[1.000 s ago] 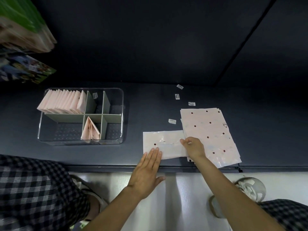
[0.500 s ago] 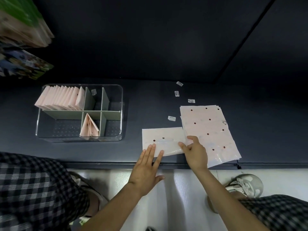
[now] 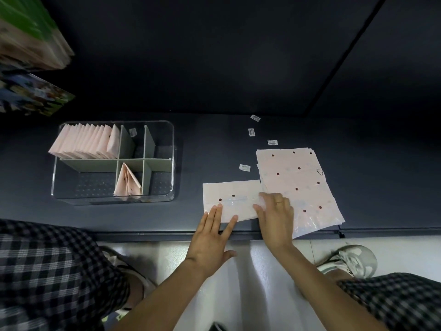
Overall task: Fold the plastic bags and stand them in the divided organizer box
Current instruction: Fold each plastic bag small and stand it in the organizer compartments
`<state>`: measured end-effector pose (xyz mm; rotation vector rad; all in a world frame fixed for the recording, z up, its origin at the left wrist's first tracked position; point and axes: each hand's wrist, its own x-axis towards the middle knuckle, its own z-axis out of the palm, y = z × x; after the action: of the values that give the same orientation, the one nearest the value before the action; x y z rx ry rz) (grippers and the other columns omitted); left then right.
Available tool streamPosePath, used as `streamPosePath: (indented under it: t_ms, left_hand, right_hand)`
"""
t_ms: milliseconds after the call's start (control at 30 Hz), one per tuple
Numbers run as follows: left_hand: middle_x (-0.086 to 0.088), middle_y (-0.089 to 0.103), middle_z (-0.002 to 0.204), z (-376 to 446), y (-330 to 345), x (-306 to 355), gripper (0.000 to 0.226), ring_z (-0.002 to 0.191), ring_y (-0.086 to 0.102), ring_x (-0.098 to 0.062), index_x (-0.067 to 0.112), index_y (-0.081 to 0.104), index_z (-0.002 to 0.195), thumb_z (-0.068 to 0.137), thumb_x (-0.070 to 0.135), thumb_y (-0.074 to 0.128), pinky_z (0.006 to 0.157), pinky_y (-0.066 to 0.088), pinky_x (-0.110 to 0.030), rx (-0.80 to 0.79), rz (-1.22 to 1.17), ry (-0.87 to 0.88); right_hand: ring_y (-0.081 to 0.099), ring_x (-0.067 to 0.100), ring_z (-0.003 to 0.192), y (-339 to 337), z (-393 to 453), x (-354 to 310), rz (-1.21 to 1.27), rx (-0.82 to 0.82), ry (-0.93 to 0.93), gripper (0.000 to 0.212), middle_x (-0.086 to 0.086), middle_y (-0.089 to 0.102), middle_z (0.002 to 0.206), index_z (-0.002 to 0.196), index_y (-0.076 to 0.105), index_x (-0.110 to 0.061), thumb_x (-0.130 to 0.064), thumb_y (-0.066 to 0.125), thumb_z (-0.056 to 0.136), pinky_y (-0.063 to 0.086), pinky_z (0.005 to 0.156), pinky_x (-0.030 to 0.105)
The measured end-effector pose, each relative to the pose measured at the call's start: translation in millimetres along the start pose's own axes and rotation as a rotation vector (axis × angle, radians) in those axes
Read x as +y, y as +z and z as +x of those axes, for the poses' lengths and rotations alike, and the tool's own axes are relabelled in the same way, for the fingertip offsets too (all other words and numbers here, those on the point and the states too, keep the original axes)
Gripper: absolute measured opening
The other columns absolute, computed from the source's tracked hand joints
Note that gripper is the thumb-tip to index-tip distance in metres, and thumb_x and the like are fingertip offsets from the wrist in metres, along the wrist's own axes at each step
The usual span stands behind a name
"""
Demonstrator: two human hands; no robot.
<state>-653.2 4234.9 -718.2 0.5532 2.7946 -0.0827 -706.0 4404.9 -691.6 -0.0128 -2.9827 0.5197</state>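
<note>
A view from above, looking down at a dark counter (image 3: 358, 163) with a person standing at its near edge.

At far left, blurred packages (image 3: 28, 32) sit at the upper corner. Below them on the counter stands a clear divided organizer box (image 3: 172, 163) with grey-green partitions. Its back left compartment holds a row of folded pink plastic bags (image 3: 83, 142) standing on edge, packed side by side. In the front middle compartment stands one more folded bag (image 3: 126, 181), leaning and fanned open at its base. The other compartments show only the box's dotted floor.

To the right of the box, near the counter's front edge, lies a partly folded pink bag (image 3: 230, 194) with dark dots. The left hand (image 3: 212, 237) lies flat on its near left corner, fingers straight and slightly spread, pressing it down. The right hand (image 3: 276, 216) rests on the bag's right end, fingers loosely bent with the tips on the plastic; whether they pinch an edge cannot be told. A ring shows on one finger.

Under and beyond the right hand lies a stack of unfolded dotted pink bags (image 3: 298, 177), flat and slightly skewed, touching the folded bag's right end. Four small white barcode stickers (image 3: 244, 167) are scattered on the counter behind the bags.

Below the counter, checked trousers (image 3: 47, 271) and a light shoe (image 3: 353, 259) show against a pale floor.
</note>
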Motion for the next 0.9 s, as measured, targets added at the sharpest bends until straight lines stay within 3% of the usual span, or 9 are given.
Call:
streamPosePath:
  t_ms: [67,167,267,433,600,667,733,800,900]
  left_hand:
    - [-0.022,-0.039,0.141,0,-1,1,0.084,0.132,-0.037,-0.033,0.023,-0.029,0.141,0.091,0.067,0.023,0.113,-0.017,-0.045,-0.007,-0.004,0.004]
    - [-0.019,-0.038,0.143,1,-1,1,0.084,0.136,-0.034,-0.032,0.022,-0.024,0.144,0.091,0.066,0.024,0.116,-0.015,-0.045,-0.015,-0.032,0.011]
    - [-0.021,-0.036,0.145,0,-2,-1,0.085,0.138,-0.03,-0.033,0.022,-0.025,0.144,0.092,0.066,0.026,0.116,-0.013,-0.045,-0.009,-0.03,0.016]
    - [-0.021,-0.035,0.145,-3,-4,-7,0.086,0.135,-0.033,-0.031,0.025,-0.029,0.142,0.09,0.068,0.025,0.116,-0.013,-0.045,-0.029,-0.022,0.042]
    - [-0.02,0.026,0.151,-31,-6,-48,0.082,0.141,0.021,-0.032,0.022,0.027,0.147,0.082,0.068,0.047,0.111,0.025,-0.052,0.119,0.019,0.041]
    - [-0.016,0.031,0.149,-36,-7,-57,0.075,0.139,0.028,-0.03,0.021,0.037,0.143,0.084,0.066,0.045,0.11,0.029,-0.052,0.153,0.028,0.054]
    - [-0.01,0.048,0.141,-30,-14,-57,0.063,0.13,0.047,-0.025,0.017,0.059,0.127,0.084,0.06,0.045,0.102,0.042,-0.049,0.232,-0.017,0.098]
    - [-0.005,0.063,0.126,-19,-21,-57,0.045,0.115,0.061,-0.021,0.016,0.071,0.105,0.079,0.052,0.062,0.093,0.05,-0.044,0.33,-0.107,0.152]
    - [0.0,0.072,0.103,-7,-28,-59,0.026,0.089,0.07,-0.018,0.016,0.072,0.079,0.066,0.036,0.084,0.075,0.056,-0.029,0.394,-0.216,0.157]
  right_hand:
    - [0.061,0.029,0.107,3,-12,-11,-0.031,0.058,-0.313,0.028,0.008,0.067,0.114,0.113,0.067,-0.009,-0.022,0.057,0.09,0.045,0.095,0.041]
    - [0.051,0.02,0.126,11,-32,-19,-0.22,-0.138,-0.61,0.052,0.003,0.057,0.132,0.124,0.06,-0.01,-0.041,0.027,0.097,0.029,0.11,0.041]
    - [0.043,0.02,0.132,9,-34,0,-0.343,-0.264,-0.577,0.066,0.006,0.047,0.142,0.132,0.052,-0.009,-0.052,0.02,0.094,0.014,0.111,0.039]
    - [0.037,0.021,0.136,-6,-29,43,-0.452,-0.365,-0.595,0.07,0.007,0.037,0.148,0.14,0.042,-0.008,-0.055,0.023,0.092,0.014,0.111,0.041]
    - [0.042,0.021,0.133,-17,-25,61,-0.435,-0.308,-0.6,0.07,0.006,0.045,0.143,0.135,0.049,-0.008,-0.052,0.012,0.096,0.017,0.11,0.041]
    - [0.049,0.021,0.127,-16,-20,61,-0.415,-0.205,-0.645,0.062,0.004,0.055,0.135,0.126,0.059,-0.009,-0.05,0.025,0.095,0.025,0.11,0.041]
    - [0.06,0.019,0.115,-12,-12,58,-0.37,-0.072,-0.705,0.04,0.002,0.066,0.12,0.109,0.07,-0.011,-0.041,0.055,0.089,0.038,0.108,0.041]
    - [0.069,0.018,0.096,-10,-4,54,-0.272,0.008,-0.712,0.028,0.002,0.072,0.104,0.091,0.075,-0.011,-0.028,0.082,0.07,0.049,0.095,0.04]
    - [0.07,0.021,0.077,-7,3,53,-0.242,0.002,-0.729,0.036,0.006,0.074,0.091,0.081,0.074,-0.01,-0.006,0.089,0.048,0.056,0.082,0.035]
